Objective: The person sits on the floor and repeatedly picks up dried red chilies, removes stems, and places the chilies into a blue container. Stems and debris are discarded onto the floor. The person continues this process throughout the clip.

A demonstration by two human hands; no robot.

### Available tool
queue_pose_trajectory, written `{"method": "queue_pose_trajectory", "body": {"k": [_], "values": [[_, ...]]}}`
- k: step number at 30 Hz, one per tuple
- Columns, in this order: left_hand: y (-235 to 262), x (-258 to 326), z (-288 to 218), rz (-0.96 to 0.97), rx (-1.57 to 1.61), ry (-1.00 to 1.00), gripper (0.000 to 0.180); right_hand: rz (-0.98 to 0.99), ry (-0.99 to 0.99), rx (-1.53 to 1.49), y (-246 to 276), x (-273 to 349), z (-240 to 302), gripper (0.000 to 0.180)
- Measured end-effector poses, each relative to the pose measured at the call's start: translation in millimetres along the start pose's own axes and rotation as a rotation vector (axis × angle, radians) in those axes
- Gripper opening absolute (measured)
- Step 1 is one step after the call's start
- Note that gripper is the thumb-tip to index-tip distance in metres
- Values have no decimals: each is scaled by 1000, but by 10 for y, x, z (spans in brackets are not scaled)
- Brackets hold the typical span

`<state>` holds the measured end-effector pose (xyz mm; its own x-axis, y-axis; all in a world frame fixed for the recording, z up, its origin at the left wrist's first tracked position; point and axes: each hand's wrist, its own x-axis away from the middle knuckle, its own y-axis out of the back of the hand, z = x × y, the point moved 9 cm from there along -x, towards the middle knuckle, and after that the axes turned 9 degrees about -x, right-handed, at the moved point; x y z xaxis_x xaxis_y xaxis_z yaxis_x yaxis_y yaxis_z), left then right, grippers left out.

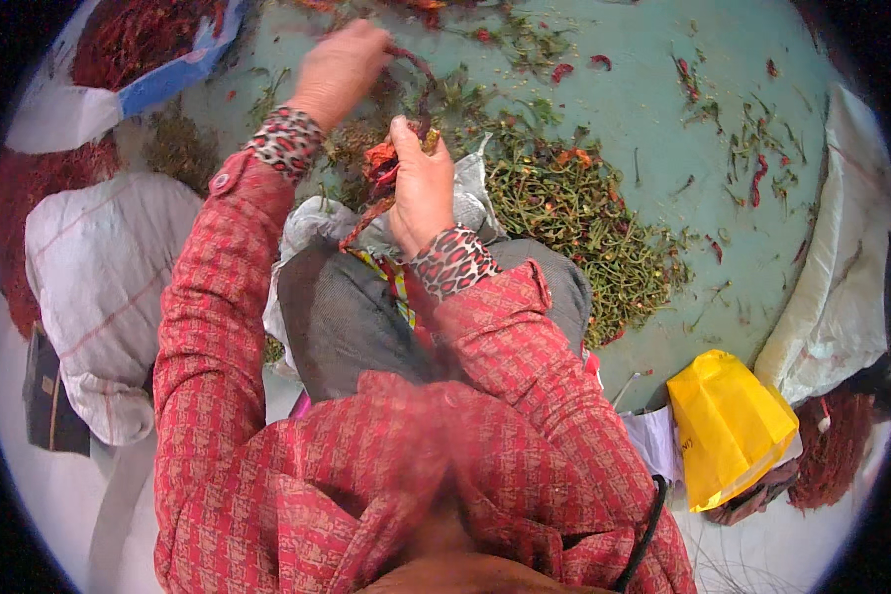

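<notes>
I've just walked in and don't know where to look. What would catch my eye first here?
Probably the two hands at top centre: the right hand grips a bunch of dried red chillies, while the left hand reaches out over the floor. To their right lies a big heap of green stems on the green floor. A bright yellow bag sits at lower right.

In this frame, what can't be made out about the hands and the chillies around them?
- Right hand: head view; its curled fingers cover most of the red chillies it grips, so their number is unclear.
- Left hand: the back of the hand hides whatever its fingers pinch.
- Sack of red chillies: cut off by the upper-left rim.
- Yellow bag: contents hidden by its folded plastic.
- Green stem pile: single stems too small to tell apart.
</notes>
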<state>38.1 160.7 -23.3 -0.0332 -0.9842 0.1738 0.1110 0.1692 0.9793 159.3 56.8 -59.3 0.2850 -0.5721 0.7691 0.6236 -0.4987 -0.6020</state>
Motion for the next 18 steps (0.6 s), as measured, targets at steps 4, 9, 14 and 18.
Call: {"method": "queue_pose_trajectory", "body": {"k": [4, 9, 14, 18], "values": [[76, 363, 708, -67, 438, 264, 20, 13, -15, 102, -100, 26, 73, 13], [47, 640, 962, -98, 676, 449, 21, 8, -29, 170, -189, 61, 151, 14], [478, 802, 423, -107, 623, 410, 18, 71, 18, 134, -251, -53, 168, 21], [574, 1003, 113, -134, 801, 204, 15, 182, -192, 138, -330, -71, 83, 22]]}}
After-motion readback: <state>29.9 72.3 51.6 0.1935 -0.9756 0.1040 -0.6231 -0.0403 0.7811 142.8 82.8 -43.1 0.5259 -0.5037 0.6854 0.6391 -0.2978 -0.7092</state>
